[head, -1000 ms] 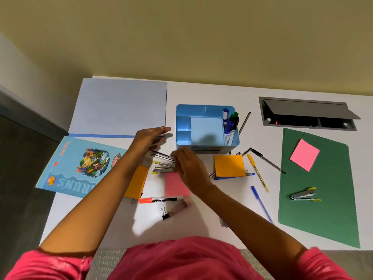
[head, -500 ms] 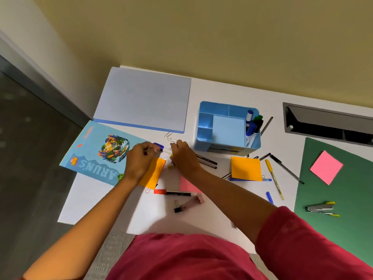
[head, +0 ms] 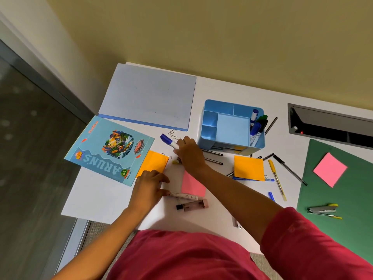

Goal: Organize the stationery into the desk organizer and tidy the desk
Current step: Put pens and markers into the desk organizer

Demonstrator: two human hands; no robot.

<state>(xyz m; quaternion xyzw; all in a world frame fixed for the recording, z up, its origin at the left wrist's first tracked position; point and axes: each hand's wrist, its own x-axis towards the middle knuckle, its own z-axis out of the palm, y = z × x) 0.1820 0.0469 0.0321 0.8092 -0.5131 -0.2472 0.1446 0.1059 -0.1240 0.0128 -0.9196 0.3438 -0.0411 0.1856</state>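
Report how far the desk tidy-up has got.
Early. Done: a few markers stand in the blue organizer. In hand: right hand grips a blue-capped marker; left hand rests on a white marker. Left: pens, sticky pads, paper clips, stapler.

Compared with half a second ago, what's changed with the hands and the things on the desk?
The left hand has let go of the blue-capped marker and come back toward the person; its fingers now pinch the end of the white marker beside the pink note. The right hand now holds the blue-capped marker's body. The organizer, orange notes and stapler lie as before.
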